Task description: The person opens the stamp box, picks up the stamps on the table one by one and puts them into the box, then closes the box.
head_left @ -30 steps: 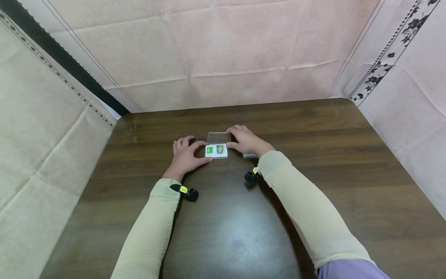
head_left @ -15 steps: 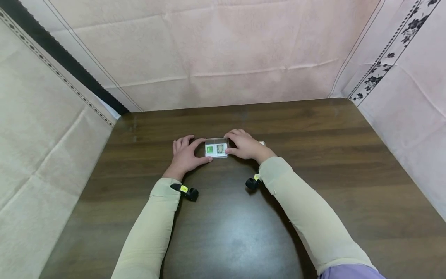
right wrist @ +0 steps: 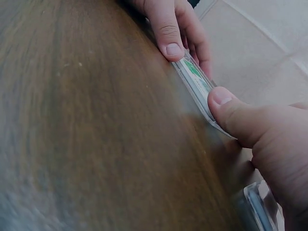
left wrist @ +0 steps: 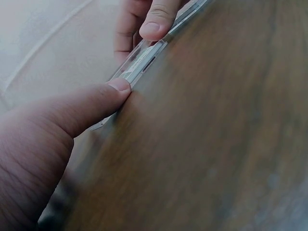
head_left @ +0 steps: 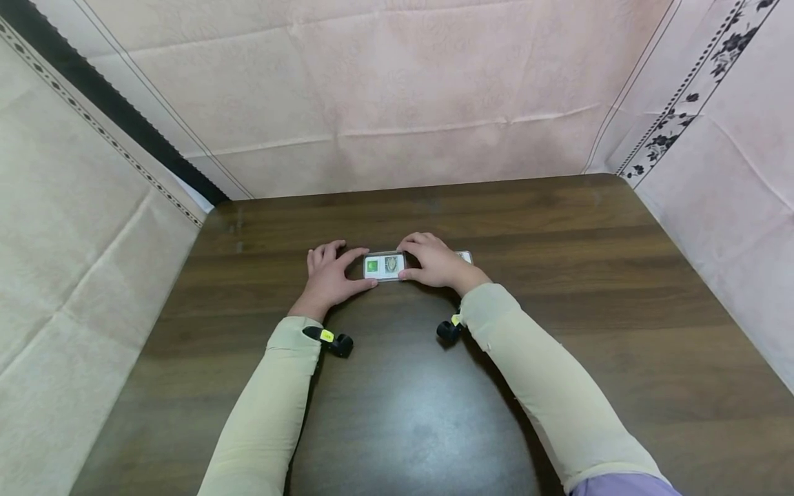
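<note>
A small flat case (head_left: pixel 384 266) of clear plastic lies near the middle of the table, its lid down. Through it show a white insert, a green square and a round patterned picture. My left hand (head_left: pixel 330 279) holds the left end, thumb at the front corner and index finger at the back. At the other end, my right hand (head_left: pixel 437 262) grips it the same way. Both thumbs press the case's near edge in the right wrist view, where a green print (right wrist: pixel 196 72) shows through the lid.
A second clear case (head_left: pixel 465 256) lies just right of the first, mostly hidden behind my right hand and wrist. The brown wooden table (head_left: pixel 397 386) ends at a far edge before a pale cloth hanging (head_left: pixel 397 103). Cloth hangs on both sides too.
The case's clear lid, raised behind it a second ago, has come down over the insert. My right hand has moved slightly towards me with it. My left hand has stayed nearly still.
</note>
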### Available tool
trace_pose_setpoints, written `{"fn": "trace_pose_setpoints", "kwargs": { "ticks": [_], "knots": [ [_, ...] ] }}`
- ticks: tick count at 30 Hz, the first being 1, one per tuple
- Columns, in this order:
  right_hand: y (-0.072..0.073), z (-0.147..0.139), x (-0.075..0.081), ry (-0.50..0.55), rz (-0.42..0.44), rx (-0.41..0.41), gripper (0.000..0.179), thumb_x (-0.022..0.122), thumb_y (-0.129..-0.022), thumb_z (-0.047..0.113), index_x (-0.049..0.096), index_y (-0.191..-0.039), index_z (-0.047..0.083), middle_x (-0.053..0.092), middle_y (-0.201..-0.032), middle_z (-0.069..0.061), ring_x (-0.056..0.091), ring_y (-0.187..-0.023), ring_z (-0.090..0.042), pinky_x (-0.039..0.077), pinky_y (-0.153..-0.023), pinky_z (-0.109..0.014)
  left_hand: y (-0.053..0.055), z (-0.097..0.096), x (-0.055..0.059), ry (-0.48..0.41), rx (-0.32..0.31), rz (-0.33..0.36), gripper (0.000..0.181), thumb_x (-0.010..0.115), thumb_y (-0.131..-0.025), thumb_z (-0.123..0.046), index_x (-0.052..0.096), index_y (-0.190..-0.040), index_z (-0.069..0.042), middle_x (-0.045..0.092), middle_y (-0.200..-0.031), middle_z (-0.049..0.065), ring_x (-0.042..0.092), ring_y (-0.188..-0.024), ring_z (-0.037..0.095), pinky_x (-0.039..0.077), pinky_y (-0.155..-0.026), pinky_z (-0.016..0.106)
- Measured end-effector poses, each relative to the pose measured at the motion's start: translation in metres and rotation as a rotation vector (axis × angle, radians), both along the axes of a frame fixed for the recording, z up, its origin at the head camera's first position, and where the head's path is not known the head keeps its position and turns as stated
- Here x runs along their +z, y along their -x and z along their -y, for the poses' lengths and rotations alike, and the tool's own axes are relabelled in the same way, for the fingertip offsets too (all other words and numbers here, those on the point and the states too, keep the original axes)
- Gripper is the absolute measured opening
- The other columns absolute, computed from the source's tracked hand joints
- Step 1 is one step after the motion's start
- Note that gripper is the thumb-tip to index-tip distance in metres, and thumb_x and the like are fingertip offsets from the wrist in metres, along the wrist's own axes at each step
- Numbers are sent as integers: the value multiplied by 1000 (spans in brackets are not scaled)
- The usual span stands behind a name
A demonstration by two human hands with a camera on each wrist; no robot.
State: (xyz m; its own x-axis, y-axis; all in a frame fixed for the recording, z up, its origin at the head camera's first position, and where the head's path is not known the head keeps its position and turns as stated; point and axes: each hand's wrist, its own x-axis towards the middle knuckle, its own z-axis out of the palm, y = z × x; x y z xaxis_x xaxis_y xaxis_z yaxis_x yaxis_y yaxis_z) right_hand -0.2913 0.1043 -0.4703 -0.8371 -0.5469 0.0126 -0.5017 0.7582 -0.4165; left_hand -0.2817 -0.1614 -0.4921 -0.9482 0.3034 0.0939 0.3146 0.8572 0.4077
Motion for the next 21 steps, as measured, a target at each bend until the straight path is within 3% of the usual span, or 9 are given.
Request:
{"fn": "trace_pose_setpoints", "kwargs": {
  "ticks": [21],
  "knots": [
    [-3, 1, -1, 4, -18, -24, 61, 71, -92, 49, 59, -141, 15, 46, -150, -8, 35, -141, -31, 25, -118, -48, -1, 0, 1, 25, -18, 10, 70, 67, -82, -72, 58, -141, -35, 28, -158, 14, 18, -142, 40, -2, -116, 65]
  ]
}}
